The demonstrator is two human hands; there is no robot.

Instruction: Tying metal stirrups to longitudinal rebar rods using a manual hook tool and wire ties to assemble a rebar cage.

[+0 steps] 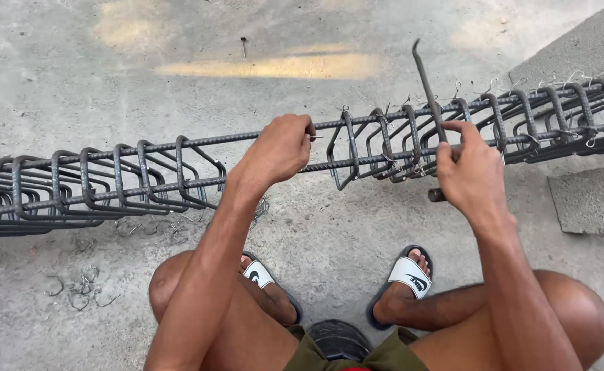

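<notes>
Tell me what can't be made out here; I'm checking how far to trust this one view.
Head view only:
- Rebar cage: both ends cut off by the frame edges.
- Left hand: its fingers hide whatever it grips besides the top bar.
- Hooked tool: its handle is mostly hidden in the right hand.
- Wire ties on the floor: too small to count.

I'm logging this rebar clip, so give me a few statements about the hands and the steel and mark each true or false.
1. The left hand grips the top bar of the rebar cage. True.
2. The right hand is empty. False: it holds a hooked metal tool against the cage.
3. The cage lies across the concrete floor. True.
4. The person is barefoot. False: both feet wear slide sandals.
5. Loose wire pieces lie on the floor at lower left. True.
</notes>
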